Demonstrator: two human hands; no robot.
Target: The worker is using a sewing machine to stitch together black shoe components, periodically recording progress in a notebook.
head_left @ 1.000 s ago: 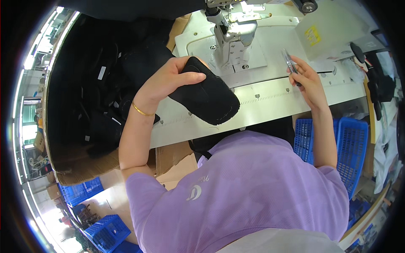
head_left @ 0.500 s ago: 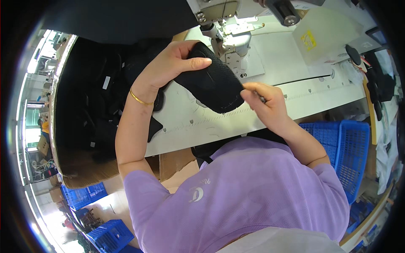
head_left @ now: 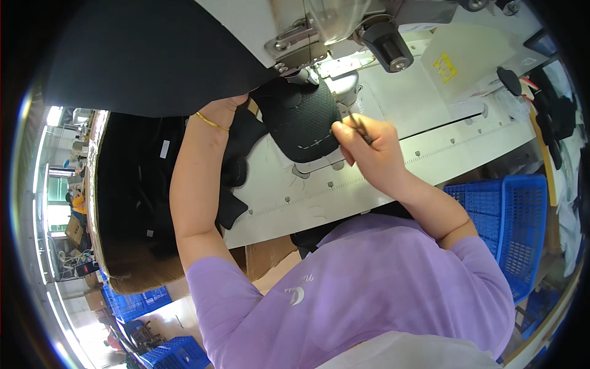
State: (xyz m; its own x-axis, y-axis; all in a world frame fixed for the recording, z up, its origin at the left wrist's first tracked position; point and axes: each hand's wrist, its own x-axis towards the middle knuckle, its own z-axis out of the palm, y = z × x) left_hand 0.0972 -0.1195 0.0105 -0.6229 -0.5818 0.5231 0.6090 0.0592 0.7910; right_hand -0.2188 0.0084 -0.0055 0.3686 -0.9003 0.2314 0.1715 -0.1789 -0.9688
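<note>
A black shoe upper (head_left: pixel 301 126) of textured mesh, with a line of white stitches near its rounded end, lies under the head of a sewing machine (head_left: pixel 301 46). My left hand (head_left: pixel 232 103) reaches to its far left side; a dark panel covers the fingers, so their grip is hidden. At the right edge of the upper, my right hand (head_left: pixel 376 144) is closed, thumb and forefinger pinching the rim. A small dark metal tool (head_left: pixel 360 128), perhaps tweezers or snips, is tucked in the same hand, its tips pointing up past the fingers.
The dark panel (head_left: pixel 153 55) overhangs the upper left. More black pieces (head_left: pixel 147 184) fill a box left of the white machine table (head_left: pixel 319 190). A blue crate (head_left: pixel 522 234) stands at the right, and other blue crates (head_left: pixel 175 353) are on the floor at lower left.
The upper has moved from above the table to under the machine head. My left hand has gone forward, its fingers now hidden by the panel. My right hand has shifted slightly left.
</note>
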